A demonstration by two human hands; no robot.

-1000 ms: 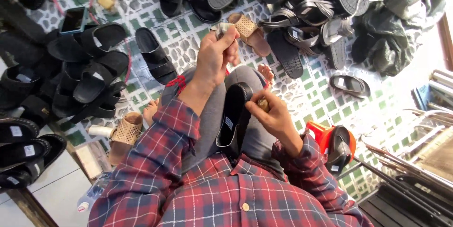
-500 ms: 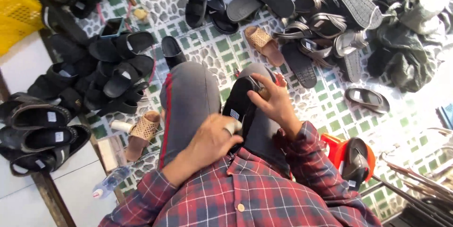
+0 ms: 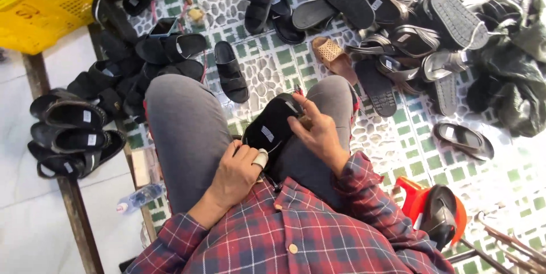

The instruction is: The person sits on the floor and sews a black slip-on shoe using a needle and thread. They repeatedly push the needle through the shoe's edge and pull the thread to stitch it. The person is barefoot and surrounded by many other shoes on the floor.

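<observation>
Hands gripped a black rubber sandal (image 3: pixel 272 129) at frame centre, on the lap: left hand (image 3: pixel 242 169) curled around its near end, right hand (image 3: pixel 318 129) pinching its far edge. It looked light, flexible, best held by its edges.

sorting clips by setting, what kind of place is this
Probably a small sandal-making or repair workshop, worked on the floor. The left hand and right hand hold a black sandal on the lap, black sandals are heaped on the tiled floor, and a yellow crate stands nearby.
</observation>
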